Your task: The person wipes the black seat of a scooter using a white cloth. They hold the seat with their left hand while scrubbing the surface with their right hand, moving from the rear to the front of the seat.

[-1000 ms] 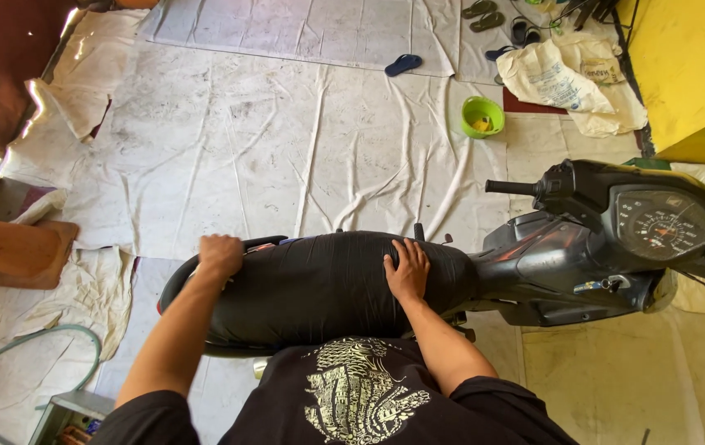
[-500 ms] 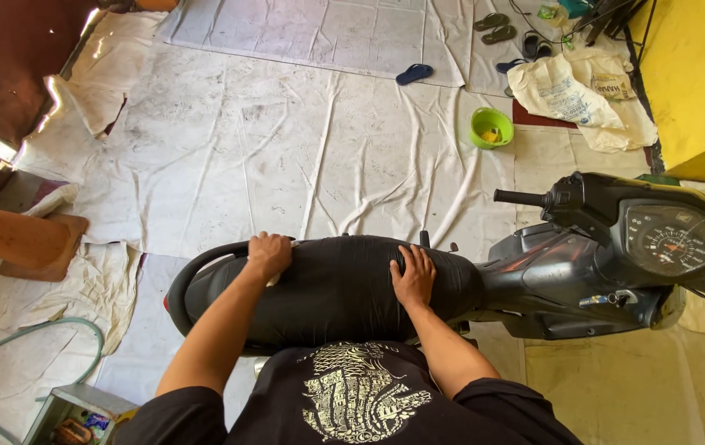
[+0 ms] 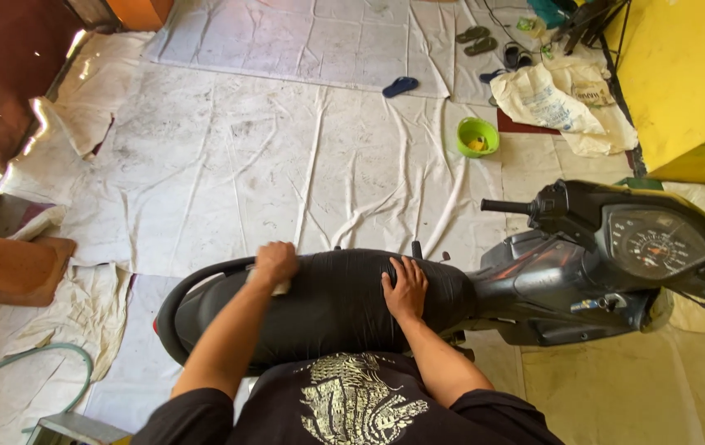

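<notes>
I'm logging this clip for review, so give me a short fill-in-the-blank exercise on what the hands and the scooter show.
1. Both hands rest on the scooter's black ____.
2. The left hand presses a small pale ____ against the seat, while the right hand lies flat on it.
3. On the sheeted floor beyond the scooter sits a ____ bowl.
4. A single ____ sandal lies farther off on the sheets.

Missing words: seat; cloth; green; blue
</notes>
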